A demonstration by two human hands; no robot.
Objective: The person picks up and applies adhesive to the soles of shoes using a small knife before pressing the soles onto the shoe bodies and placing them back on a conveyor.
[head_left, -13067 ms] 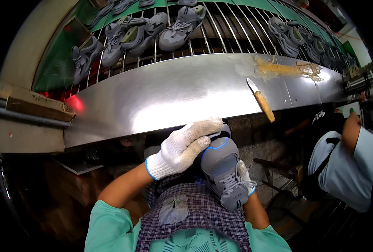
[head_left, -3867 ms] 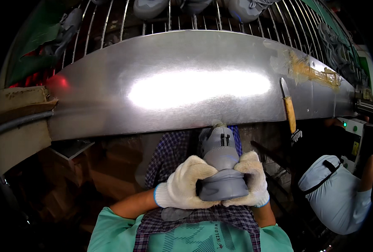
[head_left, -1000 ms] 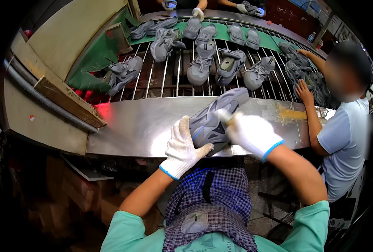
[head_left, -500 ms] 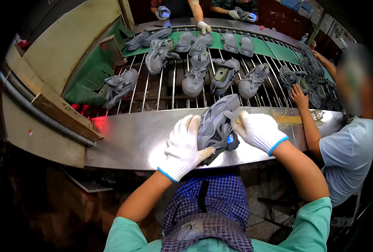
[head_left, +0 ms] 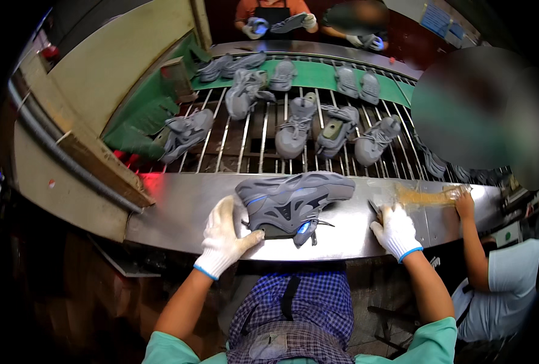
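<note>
A grey sneaker (head_left: 287, 206) is tipped sole-up over the metal ledge, toe to the right. Its loose laces hang down and a patch of blue light falls near them. My left hand (head_left: 225, 239), in a white knit glove, grips the sneaker at the heel end, thumb under the collar. Apart from the shoe on the right, my gloved right hand (head_left: 395, 232) is closed around a small dark pointed tool (head_left: 375, 208); its exact kind is unclear.
Beyond the metal ledge (head_left: 184, 212), a rack of metal rods (head_left: 254, 136) carries several grey sneakers and, on a green belt (head_left: 318, 71), several grey soles. Wooden boards (head_left: 105, 170) border the left. Co-workers stand opposite; another person's hand (head_left: 463, 203) touches the ledge at right.
The sneaker has turned from a steep tilt to lying lengthwise, sole up. My right hand has moved away from it to the right. Across the rack, a co-worker has lifted a sole.
</note>
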